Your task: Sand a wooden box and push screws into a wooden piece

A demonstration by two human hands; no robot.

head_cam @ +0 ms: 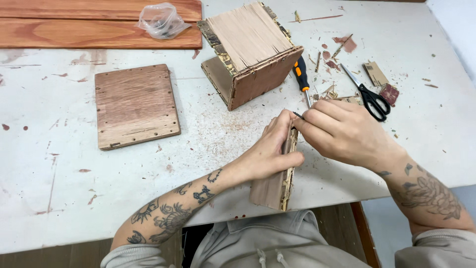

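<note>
My left hand [271, 151] grips a wooden panel [271, 191] standing on edge at the table's near edge, its rough layered edge facing right. My right hand [342, 131] is closed just right of it, fingertips pinching a small dark object, perhaps a screw, at the panel's top edge. What exactly it pinches is too small to tell. An orange and black screwdriver [301, 74] lies just beyond my hands, next to an open-sided wooden box [250, 49].
A flat wooden panel [135, 105] with small holes lies at the left. Black scissors [369, 97] rest at the right among wood splinters. Long reddish boards [74, 30] and a clear plastic bag [161, 21] sit at the back left on the white table [74, 198].
</note>
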